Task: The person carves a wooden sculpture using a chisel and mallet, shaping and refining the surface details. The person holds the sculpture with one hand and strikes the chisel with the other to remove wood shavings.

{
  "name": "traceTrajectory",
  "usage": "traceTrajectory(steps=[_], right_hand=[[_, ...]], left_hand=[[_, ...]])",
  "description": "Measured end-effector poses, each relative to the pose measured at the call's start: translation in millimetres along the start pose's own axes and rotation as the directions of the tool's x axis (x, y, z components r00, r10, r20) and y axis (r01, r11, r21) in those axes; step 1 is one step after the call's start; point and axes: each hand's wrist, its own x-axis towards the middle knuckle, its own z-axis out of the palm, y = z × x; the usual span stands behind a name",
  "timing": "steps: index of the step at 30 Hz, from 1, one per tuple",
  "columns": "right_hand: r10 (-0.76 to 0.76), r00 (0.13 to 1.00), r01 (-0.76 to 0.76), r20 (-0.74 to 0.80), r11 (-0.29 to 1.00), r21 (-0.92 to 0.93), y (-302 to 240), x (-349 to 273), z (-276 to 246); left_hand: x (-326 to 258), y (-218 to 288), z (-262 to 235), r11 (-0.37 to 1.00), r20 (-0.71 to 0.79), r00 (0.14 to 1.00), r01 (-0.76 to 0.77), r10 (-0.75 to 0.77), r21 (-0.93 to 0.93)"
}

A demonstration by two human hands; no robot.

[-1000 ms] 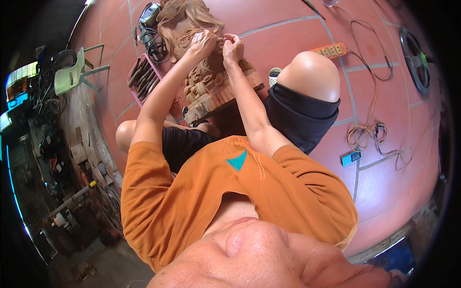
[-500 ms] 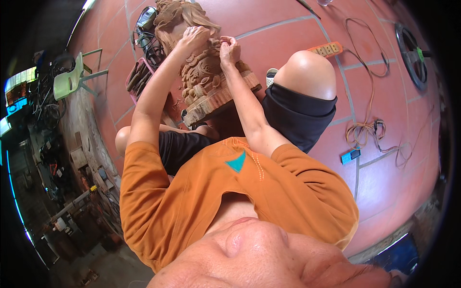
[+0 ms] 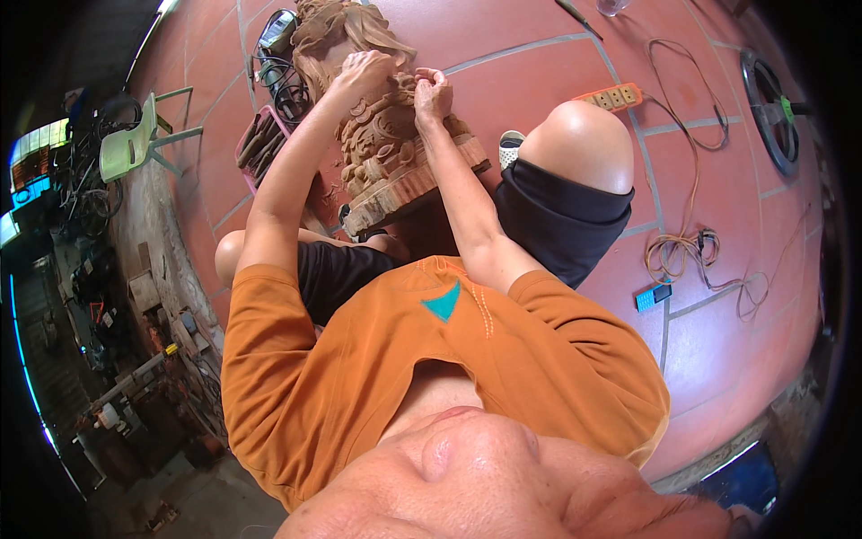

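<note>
A brown carved wooden sculpture (image 3: 382,148) lies tilted between my legs, its flat sawn base toward me and its carved folds away from me. My left hand (image 3: 366,70) is closed against the middle of the carving, back of the hand up. Its fingertips are hidden, and whatever they grip cannot be made out. At the carving's right side my right hand (image 3: 433,95) has its fingers bent and drawn together beside the wood. Anything between those fingers is too small or hidden to name.
Left of the carving are a pink basket (image 3: 266,135) of tools and a corded power tool (image 3: 277,34). On the red tiles to the right lie an orange power strip (image 3: 614,96), coiled cord (image 3: 678,251), a blue phone (image 3: 653,297) and a black wheel (image 3: 770,112). A green chair (image 3: 130,148) stands far left.
Both hands stay at nearly the same places on the carving. The whole view has shifted very slightly.
</note>
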Motion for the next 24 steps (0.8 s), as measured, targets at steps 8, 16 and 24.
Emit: traceTrajectory(steps=[8,16,24], right_hand=[[0.016,1.000,-0.017,0.026,0.998,0.058,-2.5,-1.0,1.2],[0.001,1.000,-0.001,0.019,0.999,0.035,-1.6,-1.5,-1.1],[0.009,0.999,-0.012,0.031,0.996,0.089,9.2,4.1,5.9]], left_hand=[[5.7,21.9,26.8,0.987,-0.284,0.952,0.139,-0.110,0.082],[3.5,27.5,5.2,0.999,-0.156,0.986,0.053,-0.054,-0.008],[14.9,29.0,6.1,0.994,-0.148,0.986,0.091,-0.082,0.061]])
